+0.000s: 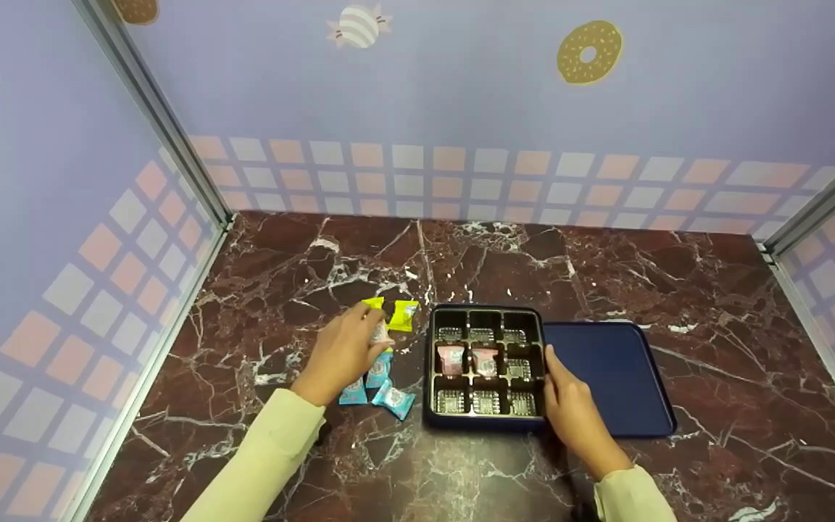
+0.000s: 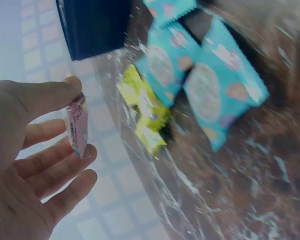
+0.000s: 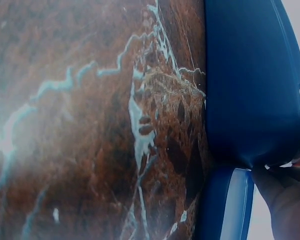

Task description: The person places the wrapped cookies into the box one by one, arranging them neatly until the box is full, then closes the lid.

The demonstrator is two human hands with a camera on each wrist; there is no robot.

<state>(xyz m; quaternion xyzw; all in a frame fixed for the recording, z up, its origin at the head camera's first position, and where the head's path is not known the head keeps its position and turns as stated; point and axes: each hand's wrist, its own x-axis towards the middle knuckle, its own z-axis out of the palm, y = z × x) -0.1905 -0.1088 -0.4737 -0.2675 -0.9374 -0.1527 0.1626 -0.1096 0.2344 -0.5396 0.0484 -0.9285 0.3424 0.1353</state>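
My left hand (image 1: 341, 351) pinches a pink wrapped candy (image 2: 77, 125) between thumb and fingers, above the loose candies. Under and around it on the table lie blue wrapped candies (image 1: 393, 399) and yellow wrapped candies (image 1: 404, 315), partly hidden by the hand. To the right stands a dark blue box (image 1: 486, 423) with a gold divided tray (image 1: 486, 382). Two pink wrapped candies (image 1: 485, 361) sit in the left and middle compartments of its middle row. My right hand (image 1: 575, 413) rests against the box's right side, fingers extended along the wall; the right wrist view shows only part of it.
A flat dark blue lid (image 1: 609, 377) lies right of the box, close against it and beside the right hand. The dark red marble table (image 1: 301, 268) is bounded by a back wall (image 1: 461, 94) and side walls with printed sweets and checks.
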